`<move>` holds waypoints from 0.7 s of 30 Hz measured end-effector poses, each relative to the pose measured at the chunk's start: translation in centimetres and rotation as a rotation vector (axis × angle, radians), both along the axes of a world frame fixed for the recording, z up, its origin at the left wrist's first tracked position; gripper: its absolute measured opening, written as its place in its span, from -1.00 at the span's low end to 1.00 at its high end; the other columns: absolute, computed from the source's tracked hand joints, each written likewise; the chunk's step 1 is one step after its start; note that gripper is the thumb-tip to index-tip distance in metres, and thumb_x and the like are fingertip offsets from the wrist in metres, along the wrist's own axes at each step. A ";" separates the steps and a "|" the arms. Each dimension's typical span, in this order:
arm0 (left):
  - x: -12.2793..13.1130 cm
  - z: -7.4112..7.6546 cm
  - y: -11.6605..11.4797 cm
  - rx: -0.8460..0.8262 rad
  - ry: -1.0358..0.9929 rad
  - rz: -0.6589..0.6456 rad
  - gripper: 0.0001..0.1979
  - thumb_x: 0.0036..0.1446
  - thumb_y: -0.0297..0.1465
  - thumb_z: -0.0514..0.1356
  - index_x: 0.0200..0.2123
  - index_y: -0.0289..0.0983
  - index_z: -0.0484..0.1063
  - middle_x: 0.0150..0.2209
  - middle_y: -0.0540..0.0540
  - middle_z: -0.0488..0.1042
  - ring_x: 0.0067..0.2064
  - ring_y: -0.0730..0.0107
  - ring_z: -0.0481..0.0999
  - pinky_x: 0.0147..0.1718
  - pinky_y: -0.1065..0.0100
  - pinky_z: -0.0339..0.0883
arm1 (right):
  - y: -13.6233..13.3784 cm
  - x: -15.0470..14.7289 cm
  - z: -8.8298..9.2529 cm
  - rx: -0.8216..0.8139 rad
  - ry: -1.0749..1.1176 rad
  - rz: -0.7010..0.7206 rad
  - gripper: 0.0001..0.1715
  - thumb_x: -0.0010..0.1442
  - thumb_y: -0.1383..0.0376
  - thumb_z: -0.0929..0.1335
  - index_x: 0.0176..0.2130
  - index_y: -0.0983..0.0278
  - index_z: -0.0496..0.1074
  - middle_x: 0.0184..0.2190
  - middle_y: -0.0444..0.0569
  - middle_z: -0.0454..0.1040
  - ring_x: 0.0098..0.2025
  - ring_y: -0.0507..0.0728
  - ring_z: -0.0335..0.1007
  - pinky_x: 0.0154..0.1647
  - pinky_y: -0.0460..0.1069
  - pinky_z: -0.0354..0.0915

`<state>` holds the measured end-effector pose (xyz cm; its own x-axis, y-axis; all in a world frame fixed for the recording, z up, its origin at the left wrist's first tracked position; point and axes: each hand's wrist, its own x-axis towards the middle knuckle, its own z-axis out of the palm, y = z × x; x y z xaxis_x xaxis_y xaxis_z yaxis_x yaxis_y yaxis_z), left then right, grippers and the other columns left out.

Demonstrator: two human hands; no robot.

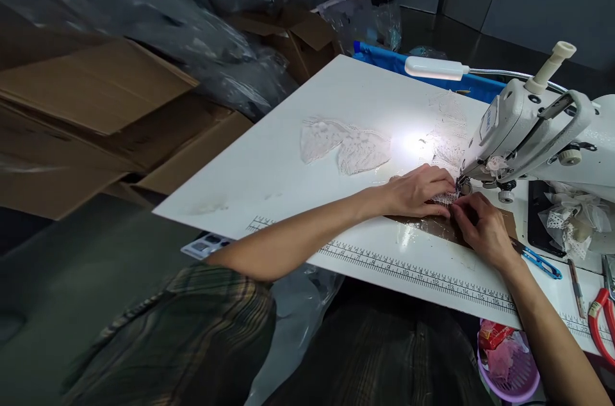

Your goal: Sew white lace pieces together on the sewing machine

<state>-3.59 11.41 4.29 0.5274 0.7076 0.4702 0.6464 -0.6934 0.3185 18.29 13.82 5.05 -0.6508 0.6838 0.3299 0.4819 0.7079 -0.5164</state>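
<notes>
My left hand (417, 190) lies on a small piece of white lace (444, 198) at the needle of a white sewing machine (533, 130), fingers pressed together on the fabric. My right hand (483, 230) sits just in front of it, fingertips pinching the same lace near the presser foot (464, 187). Both hands rest on a brown patch (435, 225) of the white table (288, 156). A pile of lace pieces (346, 145) lies farther left on the table, under the glare of the machine's lamp (435, 68).
Blue-handled snips (541, 261) lie right of my right hand, red-handled scissors (603, 316) at the table's right edge. A ruler scale (413, 275) runs along the front edge. A purple basket (512, 371) hangs below. Cardboard boxes (96, 111) and plastic sheeting stand to the left.
</notes>
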 end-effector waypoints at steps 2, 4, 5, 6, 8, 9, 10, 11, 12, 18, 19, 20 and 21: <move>0.1 -0.1 0.0 0.034 -0.031 -0.021 -0.75 0.40 -0.31 0.08 -0.15 -0.35 0.49 -0.10 -0.25 0.55 -0.09 0.28 0.54 -0.09 0.20 0.47 | 0.1 0.2 0.0 0.015 0.019 -0.023 -0.66 0.36 0.07 0.23 -0.23 0.22 0.45 -0.37 -0.02 0.47 -0.40 0.11 0.39 -0.36 0.02 0.38; 0.1 0.1 0.0 0.052 -0.111 -0.030 -0.72 0.44 -0.37 0.01 -0.16 -0.38 0.48 -0.15 -0.25 0.56 -0.12 0.34 0.56 -0.12 0.27 0.51 | 0.0 0.5 -0.1 0.043 -0.005 -0.038 -0.68 0.36 0.11 0.24 -0.14 0.24 0.46 -0.34 0.01 0.48 -0.38 0.13 0.41 -0.34 0.04 0.40; 0.0 0.2 0.0 0.057 -0.151 -0.036 -0.71 0.44 -0.37 0.00 -0.15 -0.40 0.47 -0.17 -0.25 0.57 -0.12 0.36 0.56 -0.13 0.30 0.52 | -0.1 0.7 -0.2 0.062 -0.039 -0.027 -0.67 0.36 0.13 0.23 -0.08 0.24 0.47 -0.30 0.03 0.48 -0.34 0.14 0.42 -0.32 0.05 0.41; -0.1 0.3 0.0 0.060 -0.182 -0.044 -0.72 0.44 -0.37 0.01 -0.15 -0.41 0.47 -0.18 -0.25 0.57 -0.12 0.37 0.57 -0.14 0.32 0.53 | -0.2 0.9 -0.3 0.085 -0.082 -0.002 -0.65 0.36 0.16 0.23 -0.01 0.24 0.47 -0.26 0.06 0.47 -0.31 0.16 0.43 -0.30 0.06 0.42; -0.3 0.6 -0.1 0.052 -0.200 -0.066 -0.73 0.43 -0.37 0.02 -0.15 -0.41 0.47 -0.18 -0.25 0.59 -0.13 0.37 0.58 -0.14 0.33 0.55 | -0.3 1.1 -0.5 0.134 -0.160 0.059 -0.59 0.35 0.22 0.21 0.08 0.22 0.47 -0.20 0.10 0.44 -0.26 0.18 0.41 -0.29 0.08 0.43; -0.4 0.6 -0.1 0.039 -0.184 -0.081 -0.73 0.43 -0.38 0.02 -0.16 -0.40 0.48 -0.17 -0.25 0.59 -0.12 0.37 0.59 -0.13 0.33 0.55 | -0.4 1.2 -0.6 0.152 -0.184 0.083 -0.58 0.35 0.24 0.21 0.10 0.21 0.47 -0.19 0.11 0.42 -0.25 0.19 0.40 -0.29 0.08 0.43; -0.4 0.6 -0.1 0.022 -0.157 -0.092 -0.73 0.43 -0.38 0.02 -0.15 -0.39 0.48 -0.16 -0.24 0.60 -0.11 0.36 0.59 -0.11 0.31 0.55 | -0.5 1.3 -0.6 0.165 -0.196 0.101 -0.57 0.34 0.25 0.22 0.11 0.20 0.48 -0.19 0.11 0.40 -0.25 0.19 0.38 -0.29 0.08 0.43; -0.4 0.5 -0.2 0.004 -0.122 -0.095 -0.73 0.43 -0.38 0.02 -0.14 -0.37 0.49 -0.15 -0.24 0.60 -0.10 0.35 0.60 -0.09 0.28 0.55 | -0.5 1.3 -0.6 0.168 -0.198 0.115 -0.57 0.33 0.26 0.22 0.10 0.19 0.49 -0.20 0.11 0.39 -0.24 0.19 0.37 -0.28 0.09 0.43; -0.4 0.3 -0.2 -0.011 -0.083 -0.088 -0.74 0.43 -0.37 0.02 -0.12 -0.34 0.50 -0.14 -0.23 0.60 -0.08 0.33 0.60 -0.07 0.25 0.55 | -0.5 1.4 -0.6 0.166 -0.195 0.127 -0.57 0.33 0.27 0.23 0.09 0.18 0.50 -0.20 0.11 0.38 -0.23 0.19 0.37 -0.26 0.09 0.44; 0.0 -0.5 -0.3 0.055 0.122 -0.040 -0.72 0.42 -0.40 0.03 -0.19 -0.27 0.55 -0.10 -0.17 0.62 -0.09 0.33 0.58 0.08 0.08 0.44 | -0.7 1.8 -0.8 0.155 -0.145 0.175 -0.62 0.27 0.33 0.28 0.00 0.17 0.58 -0.20 0.09 0.40 -0.18 0.21 0.36 -0.14 0.14 0.43; 0.0 -0.6 -0.3 0.078 0.138 -0.045 -0.71 0.42 -0.41 0.02 -0.21 -0.27 0.55 -0.09 -0.17 0.61 -0.10 0.33 0.58 0.07 0.09 0.43 | -0.7 1.8 -0.8 0.156 -0.137 0.182 -0.62 0.26 0.33 0.29 -0.01 0.18 0.58 -0.20 0.10 0.40 -0.17 0.21 0.36 -0.15 0.14 0.43; 0.0 -0.6 -0.3 0.098 0.146 -0.049 -0.70 0.42 -0.41 0.02 -0.23 -0.28 0.55 -0.09 -0.17 0.61 -0.10 0.33 0.57 0.04 0.11 0.43 | -0.7 1.8 -0.8 0.155 -0.132 0.186 -0.63 0.26 0.33 0.29 -0.02 0.18 0.58 -0.20 0.10 0.41 -0.17 0.21 0.36 -0.15 0.14 0.42; 0.1 -0.7 -0.3 0.111 0.151 -0.054 -0.70 0.42 -0.42 0.02 -0.24 -0.29 0.55 -0.09 -0.18 0.61 -0.11 0.33 0.57 0.00 0.14 0.44 | -0.7 1.8 -0.9 0.154 -0.131 0.187 -0.63 0.26 0.33 0.29 -0.02 0.18 0.59 -0.20 0.09 0.41 -0.17 0.21 0.36 -0.15 0.14 0.42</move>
